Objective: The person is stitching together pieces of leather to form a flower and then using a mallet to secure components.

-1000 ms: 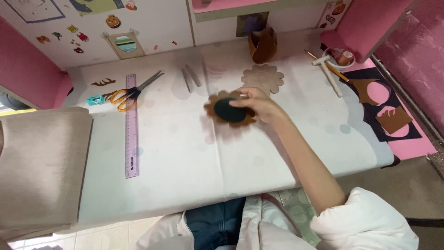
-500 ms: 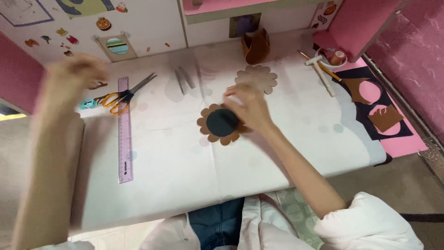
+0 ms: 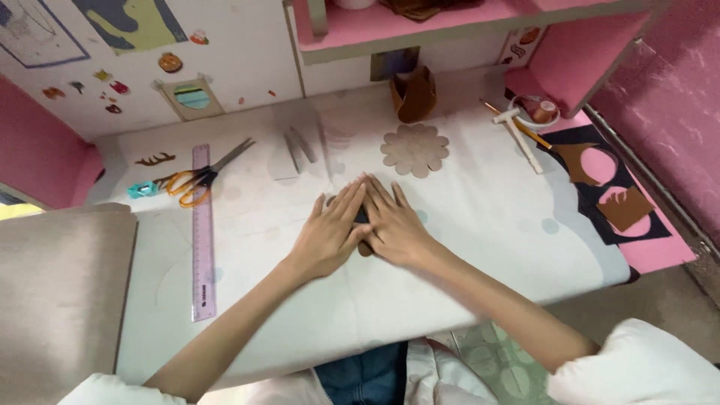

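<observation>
- Both hands are laid flat, side by side, in the middle of the white bench [image 3: 465,225].
- The left hand [image 3: 330,232] is spread palm down, fingers [image 3: 346,201] stretched out and together, nothing gripped.
- The right hand [image 3: 394,225] is pressed down just beside it, fingers [image 3: 379,191] likewise extended, touching the left hand's.
- Under the two palms a brown scalloped cut-out with a dark disc [image 3: 362,216] is almost wholly covered; only a sliver of dark is seen between the hands and a brown edge at the lower side.
- A second, paler flower-shaped cut-out [image 3: 414,149] is seen lying apart, further back on the bench.
- To the left, a purple ruler [image 3: 202,232] is laid lengthwise, and orange-handled scissors [image 3: 196,180] are crossed over its far end.
- At the right, brown card scraps [image 3: 624,207] are spread on a pink and dark sheet.
</observation>
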